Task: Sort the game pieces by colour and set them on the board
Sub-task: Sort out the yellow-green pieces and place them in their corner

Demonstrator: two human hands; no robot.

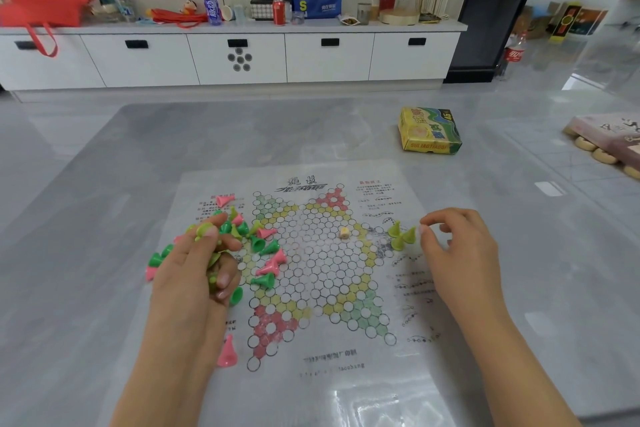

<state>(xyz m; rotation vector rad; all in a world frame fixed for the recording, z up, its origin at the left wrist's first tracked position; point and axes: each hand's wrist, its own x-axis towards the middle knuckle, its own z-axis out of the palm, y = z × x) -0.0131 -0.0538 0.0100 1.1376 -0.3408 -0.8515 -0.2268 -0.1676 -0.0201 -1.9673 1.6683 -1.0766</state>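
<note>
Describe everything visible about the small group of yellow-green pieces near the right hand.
The yellow-green pieces are three small cone-shaped pawns of glossy plastic, clustered close together on the right margin of the paper game board, outside the printed star. They look upright or slightly tilted. The right hand hovers just beside them with curled fingers; contact cannot be told.

Your board sheet (311, 270) is white, printed with a star of black-outlined circles whose points are tinted red, green and yellow. On its left lie dark green pawns (264, 246), pink pawns (273, 265) and lime ones; three lime pawns (401, 236) sit at right. The die (344, 232) is pale yellow. The desk (104, 184) is marbled grey, the far box (431, 130) yellow and green.
</note>
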